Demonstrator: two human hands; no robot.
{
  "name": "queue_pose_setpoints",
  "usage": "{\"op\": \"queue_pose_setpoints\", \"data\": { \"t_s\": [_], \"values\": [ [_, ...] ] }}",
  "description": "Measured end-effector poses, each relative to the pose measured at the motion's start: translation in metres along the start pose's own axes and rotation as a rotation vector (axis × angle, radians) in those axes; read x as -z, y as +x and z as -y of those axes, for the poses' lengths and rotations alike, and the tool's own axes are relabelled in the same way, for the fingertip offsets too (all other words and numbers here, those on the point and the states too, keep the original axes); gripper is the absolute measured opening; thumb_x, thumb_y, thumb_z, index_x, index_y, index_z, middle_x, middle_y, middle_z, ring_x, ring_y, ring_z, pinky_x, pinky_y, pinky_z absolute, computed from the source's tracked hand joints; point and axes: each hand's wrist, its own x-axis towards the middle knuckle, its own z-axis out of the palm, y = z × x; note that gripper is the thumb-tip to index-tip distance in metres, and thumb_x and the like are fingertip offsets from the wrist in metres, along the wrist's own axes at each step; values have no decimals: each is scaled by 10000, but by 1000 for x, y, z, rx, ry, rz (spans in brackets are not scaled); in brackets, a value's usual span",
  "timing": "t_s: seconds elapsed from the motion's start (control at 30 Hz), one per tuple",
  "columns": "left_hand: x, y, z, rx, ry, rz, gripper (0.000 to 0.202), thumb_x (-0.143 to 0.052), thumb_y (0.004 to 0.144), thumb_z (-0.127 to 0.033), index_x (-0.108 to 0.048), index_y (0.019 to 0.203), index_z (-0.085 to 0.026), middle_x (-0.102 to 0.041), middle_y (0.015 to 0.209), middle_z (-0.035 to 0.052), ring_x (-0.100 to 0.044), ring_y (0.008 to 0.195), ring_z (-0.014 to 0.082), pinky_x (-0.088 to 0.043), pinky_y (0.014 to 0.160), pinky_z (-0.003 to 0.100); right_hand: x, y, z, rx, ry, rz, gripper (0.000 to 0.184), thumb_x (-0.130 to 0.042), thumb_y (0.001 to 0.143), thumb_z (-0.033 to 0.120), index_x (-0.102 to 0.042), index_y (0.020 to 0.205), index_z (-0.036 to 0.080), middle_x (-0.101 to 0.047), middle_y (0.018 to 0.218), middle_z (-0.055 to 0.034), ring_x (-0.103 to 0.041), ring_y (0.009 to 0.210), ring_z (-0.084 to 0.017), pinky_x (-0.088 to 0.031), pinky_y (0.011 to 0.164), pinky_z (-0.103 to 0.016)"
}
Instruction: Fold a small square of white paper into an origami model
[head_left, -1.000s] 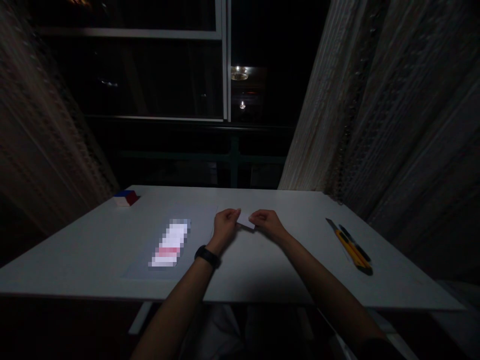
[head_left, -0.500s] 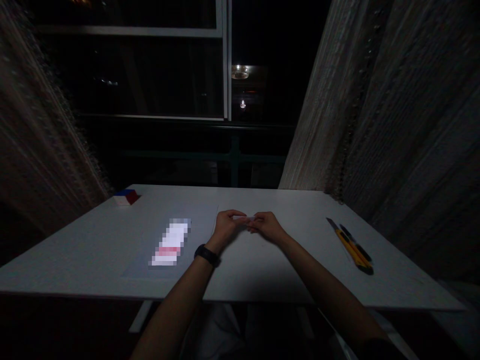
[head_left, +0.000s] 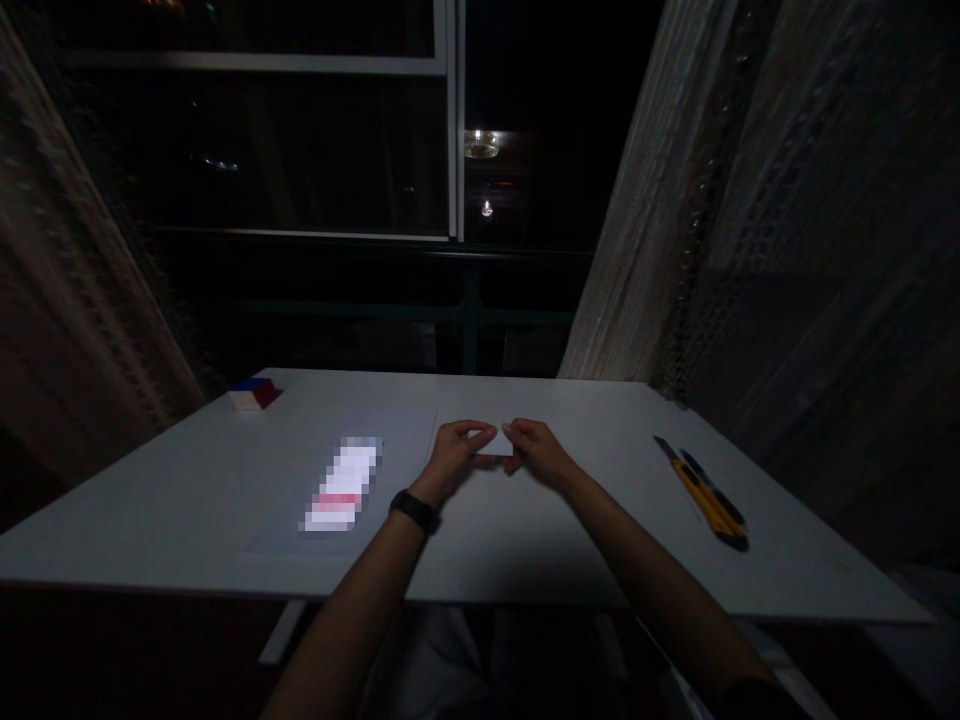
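Both hands meet over the middle of the counter (head_left: 517, 535), with a small white piece (head_left: 499, 445) between them. The left hand (head_left: 454, 448) pinches the piece from its left side: the thumb lies across the near face, and the fingers curl behind and below, so that the grip is closed to little more than the thickness of the piece. The right hand (head_left: 541, 450) pinches the opposite side in like manner, its thumb at the upper right corner and its fingertips showing just under the lower edge. The two thumbs point toward each other and stand slightly apart, with a strip of the white surface exposed between them. Whether the piece clears the counter or touches it cannot be told from this angle. A dark wristband (head_left: 414, 511) encircles the left wrist. To the left of the hands, a lit, phone-shaped screen (head_left: 342, 485), its content pixelated, lies on a sheet of paper (head_left: 409, 440), whose right edge ends near the left hand. Farther off, by the far left corner of the counter, sits a block (head_left: 253, 394) with blue, red and pale faces. Well to the right lie a yellow utility knife (head_left: 703, 500), its blade directed toward the far edge, and, just beside it, a slim dark tool (head_left: 716, 492).
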Motion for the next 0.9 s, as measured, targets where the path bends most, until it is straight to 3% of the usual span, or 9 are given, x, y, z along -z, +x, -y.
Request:
{"op": "queue_pose_setpoints", "data": {
  "t_s": [0.27, 0.43, 0.6, 0.9],
  "values": [
    [0, -2, -1, 65, -8, 47, 343, -753, 571, -331, -649, 780, -78, -615, 734, 79, -616, 660, 175, -542, 535, 285, 1, 0, 1, -112, 77, -48, 370, -614, 654, 483, -493, 538, 154, -529, 363, 2, -519, 297, -145, -405, 299, -222],
    [1, -2, 2, 98, -47, 85, 325, -742, 593, -316, -652, 786, -71, -629, 751, 92, -611, 663, 168, -542, 547, 280, 0, 0, -2, -108, 180, -47, 288, -638, 641, 394, -521, 554, 145, -533, 384, 10, -506, 308, -135, -422, 303, -231],
    [2, -1, 2, 107, -31, 48, 338, -752, 571, -325, -652, 771, -70, -632, 774, 97, -607, 675, 172, -546, 558, 298, -1, 1, -4, -118, 159, -11, 335, -629, 653, 464, -537, 605, 146, -539, 412, 17, -522, 355, -120, -454, 369, -231],
    [2, 0, 6, 77, -11, 92, 329, -755, 560, -332, -659, 730, -68, -625, 755, 85, -607, 659, 180, -557, 587, 362, -5, 5, -11, -7, 0, -88, 416, -632, 631, 522, -454, 504, 168, -478, 367, 47, -446, 313, -85, -324, 312, -186]
  ]
}}
